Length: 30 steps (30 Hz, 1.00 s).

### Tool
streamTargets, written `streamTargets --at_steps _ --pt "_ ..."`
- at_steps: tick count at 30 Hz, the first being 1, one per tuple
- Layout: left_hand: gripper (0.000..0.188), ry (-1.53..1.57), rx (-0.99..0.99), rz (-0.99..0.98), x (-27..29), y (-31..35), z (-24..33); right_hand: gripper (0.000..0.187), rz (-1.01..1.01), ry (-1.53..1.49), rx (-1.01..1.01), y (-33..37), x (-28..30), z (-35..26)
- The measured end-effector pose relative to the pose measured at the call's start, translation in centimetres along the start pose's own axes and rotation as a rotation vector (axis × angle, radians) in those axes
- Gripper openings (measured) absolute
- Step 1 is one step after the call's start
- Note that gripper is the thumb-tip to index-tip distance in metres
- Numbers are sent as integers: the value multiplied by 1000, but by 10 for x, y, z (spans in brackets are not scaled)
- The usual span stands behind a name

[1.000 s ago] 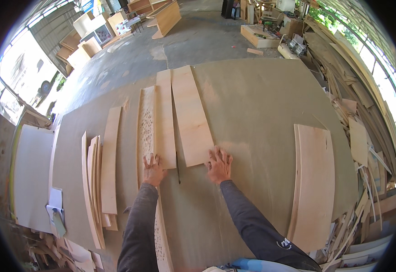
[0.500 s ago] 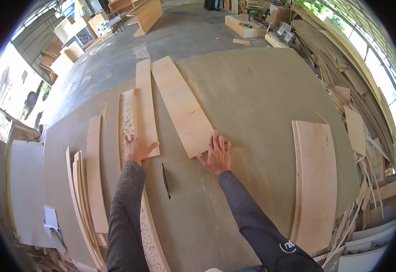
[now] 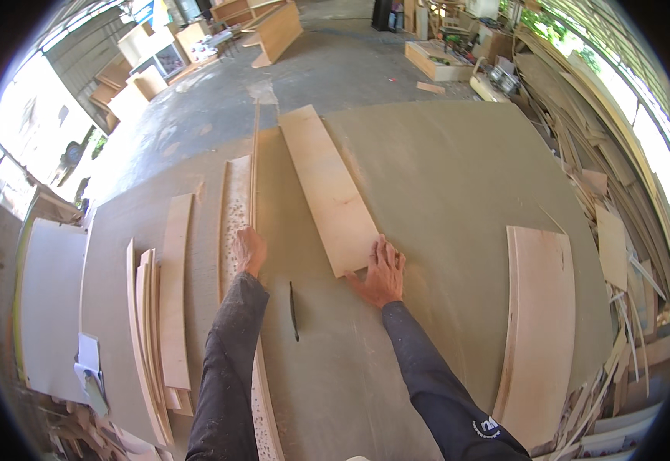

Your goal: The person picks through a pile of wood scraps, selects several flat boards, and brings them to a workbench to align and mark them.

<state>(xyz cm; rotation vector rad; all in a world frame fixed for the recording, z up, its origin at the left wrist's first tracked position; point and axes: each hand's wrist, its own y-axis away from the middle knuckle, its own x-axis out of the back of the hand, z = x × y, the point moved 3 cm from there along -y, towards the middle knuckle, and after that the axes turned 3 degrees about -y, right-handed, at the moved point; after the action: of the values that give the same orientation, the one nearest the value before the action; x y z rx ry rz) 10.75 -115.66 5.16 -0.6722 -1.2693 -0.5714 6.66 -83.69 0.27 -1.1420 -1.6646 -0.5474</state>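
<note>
My left hand is closed round the near end of a narrow wooden board, which stands on its long edge and shows as a thin line. It stands beside a long speckled strip with a raised wooden border. My right hand grips the near right corner of a wider pale plywood board, thumb at its end and fingers along its side. That board lies flat and slanted on the large brown worktop. Between my forearms lies a thin dark curved piece or slot; I cannot tell which.
Narrow wood strips and a flat board lie on the left. Stacked plywood boards sit on the right. Offcuts are heaped beyond the right edge. Wooden furniture stands on the far floor.
The narrow board at my left hand was flat and is now turned up on its edge. My left fingers, spread before, have closed on it. My right hand keeps its place on the wider board.
</note>
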Motion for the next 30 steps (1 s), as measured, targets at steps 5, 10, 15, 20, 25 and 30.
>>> streamTargets --at_steps 5,10,15,20,25,30 --pt "20 129 -78 56 55 26 -52 100 -4 47 -2 0 -7 5" --pt "24 -98 -249 474 107 98 -180 102 -31 37 15 0 -11 1" --pt "21 -354 55 260 175 177 -283 107 -92 13 -58 -3 -6 -4" --pt "92 -425 247 97 189 296 -316 122 -103 -5 -203 -14 -4 -23" --pt "66 -287 403 207 196 432 -342 133 -279 12 -285 -22 -10 -29" --pt "46 51 490 337 201 513 -288 139 -363 52 -380 48 22 -3"
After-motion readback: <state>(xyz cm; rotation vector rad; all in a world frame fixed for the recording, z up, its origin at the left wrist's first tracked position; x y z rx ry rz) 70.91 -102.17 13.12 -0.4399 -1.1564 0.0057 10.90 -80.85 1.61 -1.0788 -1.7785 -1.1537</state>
